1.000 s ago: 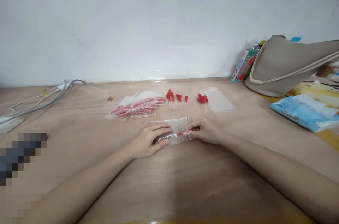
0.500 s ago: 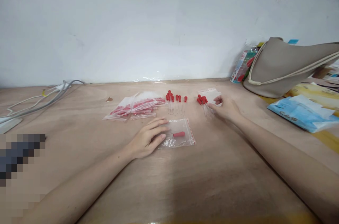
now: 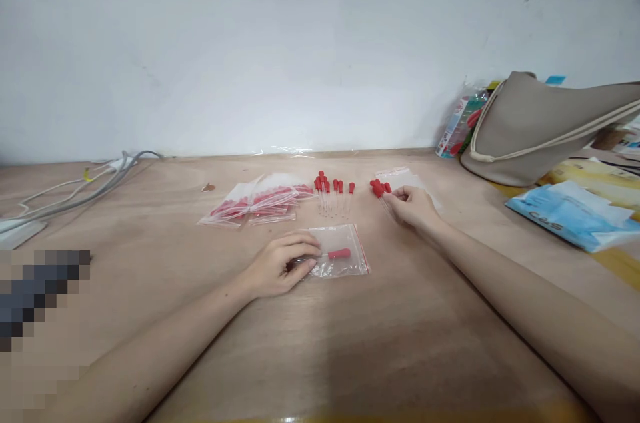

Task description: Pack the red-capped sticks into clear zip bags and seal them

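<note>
a person's left hand [image 3: 280, 266] lies on the wooden table [image 3: 350, 343] with thumb and fingers closed on the left end of a clear zip bag [image 3: 350, 263], apparently to anchor the light plastic so it lies flat and does not slide. the bag's red-striped mouth faces right, toward the other hand, and one red-bulbed dropper [image 3: 339, 253] lies inside it, bulb toward that mouth.

the right hand [image 3: 413, 206] reaches further back on the table, fingers curled at a small cluster of loose droppers [image 3: 379, 188]. the fingertips touch the glass stems, but it cannot be told whether they grip one. under and beside this hand lies a stack of empty bags [image 3: 405, 176], set close to the cluster, likely for easy reach.

between the two hands' ground, a row of droppers [image 3: 333, 191] lies with bulbs pointing to the wall. just left of it, a fanned pile of filled bags [image 3: 255, 202] sits apart from the loose stock.

a beige tote [image 3: 540, 130] leans at the far right near a blue packet [image 3: 570, 213]. grey cables [image 3: 75, 190] trail along the left edge.
</note>
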Tool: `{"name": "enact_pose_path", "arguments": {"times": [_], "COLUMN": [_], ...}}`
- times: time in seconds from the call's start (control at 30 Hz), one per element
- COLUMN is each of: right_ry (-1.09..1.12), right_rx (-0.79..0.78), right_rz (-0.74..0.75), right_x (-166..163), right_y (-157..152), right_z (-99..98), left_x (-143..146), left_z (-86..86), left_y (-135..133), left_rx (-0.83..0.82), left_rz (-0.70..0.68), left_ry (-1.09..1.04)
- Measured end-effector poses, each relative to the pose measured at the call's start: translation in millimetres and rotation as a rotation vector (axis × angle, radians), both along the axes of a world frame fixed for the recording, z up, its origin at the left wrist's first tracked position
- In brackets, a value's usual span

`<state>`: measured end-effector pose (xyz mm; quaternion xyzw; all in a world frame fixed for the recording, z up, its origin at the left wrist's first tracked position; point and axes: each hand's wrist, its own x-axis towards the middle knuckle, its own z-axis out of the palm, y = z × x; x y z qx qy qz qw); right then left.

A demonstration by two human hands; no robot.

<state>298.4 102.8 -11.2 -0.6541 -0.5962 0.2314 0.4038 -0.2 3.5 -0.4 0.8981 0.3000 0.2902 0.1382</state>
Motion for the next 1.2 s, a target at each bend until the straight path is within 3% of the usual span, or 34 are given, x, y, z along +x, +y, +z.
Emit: {"name": "enact_pose_path", "arguments": {"times": [0.13, 0.33, 0.6, 0.8, 1.0, 1.2], "right_ry": [0.412, 0.613, 0.688, 0.879, 0.724, 0.517], "right_rx": [0.162, 0.003, -0.004, -0.144, -0.237, -0.325], "right_rz": [0.213, 0.43, 0.417, 0.332, 0.424, 0.609], "right_x": [-12.2, -34.7, -46.1, -46.9, -40.5, -35.6], "right_y": [-13.1, -49.0, -55.5, -52.5, -49.5, -50.9], "right_z": [-1.4, 1.3, -2.7, -5.0, -5.0, 0.8], "left_x": [-2.1, -2.3, -0.4, 0.4, -0.4, -0.8], "left_z": [-2.8, -2.2, -1.6, 2.2, 1.5, 1.3], "left_y": [0.6, 2.3, 3.1, 2.4, 2.0, 1.5], "left_rx": [0.01, -0.051, -0.107, -0.117, -0.102, -0.092], "left_rz": [0.005, 0.049, 0.086, 0.076, 0.081, 0.09], "left_ry": [-0.012, 0.08, 0.093, 0.139, 0.149, 0.152]}}
